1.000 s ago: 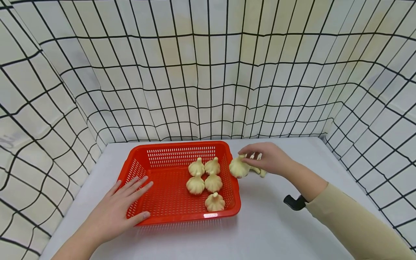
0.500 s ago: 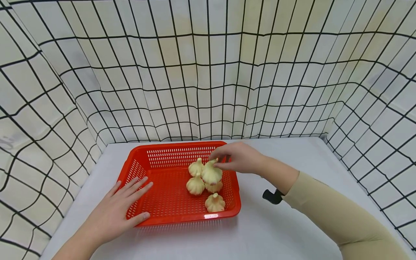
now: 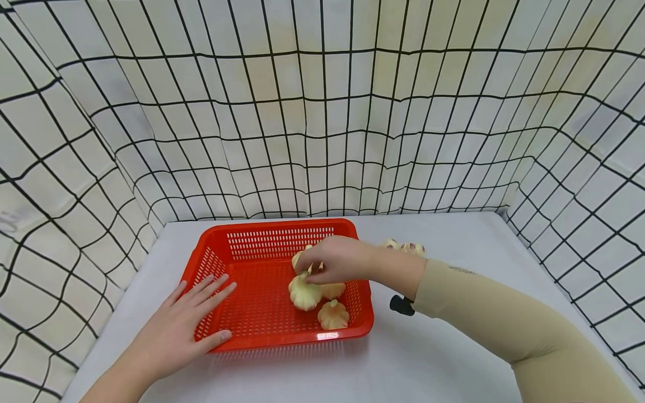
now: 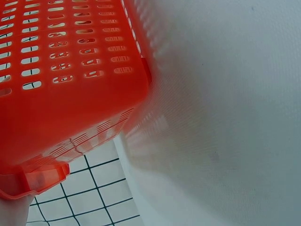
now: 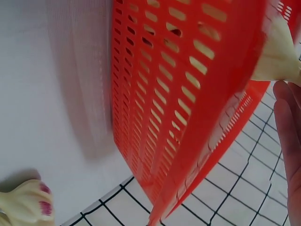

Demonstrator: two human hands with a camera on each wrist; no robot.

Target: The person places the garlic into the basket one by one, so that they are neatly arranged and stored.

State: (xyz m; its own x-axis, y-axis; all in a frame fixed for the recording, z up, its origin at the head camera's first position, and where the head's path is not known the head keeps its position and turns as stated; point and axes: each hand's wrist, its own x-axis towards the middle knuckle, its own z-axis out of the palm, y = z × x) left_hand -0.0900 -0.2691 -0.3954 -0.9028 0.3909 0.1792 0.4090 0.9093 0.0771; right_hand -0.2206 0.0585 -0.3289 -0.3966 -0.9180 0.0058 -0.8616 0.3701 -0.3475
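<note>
My right hand (image 3: 336, 259) is over the right part of the red plastic basket (image 3: 272, 338), pinching a pale garlic bulb (image 3: 304, 295) by its stem. In the right wrist view, the fingers (image 5: 289, 136) are close to a pale bulb (image 5: 277, 52) past the basket's rim. Another garlic bulb (image 3: 333, 315) sits in the front right corner. More bulbs beneath and behind the hand are partly hidden. My left hand (image 3: 182, 323) rests on the basket's left rim, fingers straight and spread. The left wrist view shows mostly the basket's outer wall (image 4: 70, 101).
On the white table (image 3: 433, 341), right of the basket, several garlic bulbs (image 3: 413, 248) with purple marks are partly covered by the right forearm. White walls with black netting (image 3: 332, 123) enclose the back and sides. A black wrist device (image 3: 402, 305) hangs under the right wrist.
My right hand has carried a garlic bulb leftward from outside the right rim, over the basket, then down among the other bulbs. The left hand has stayed put.
</note>
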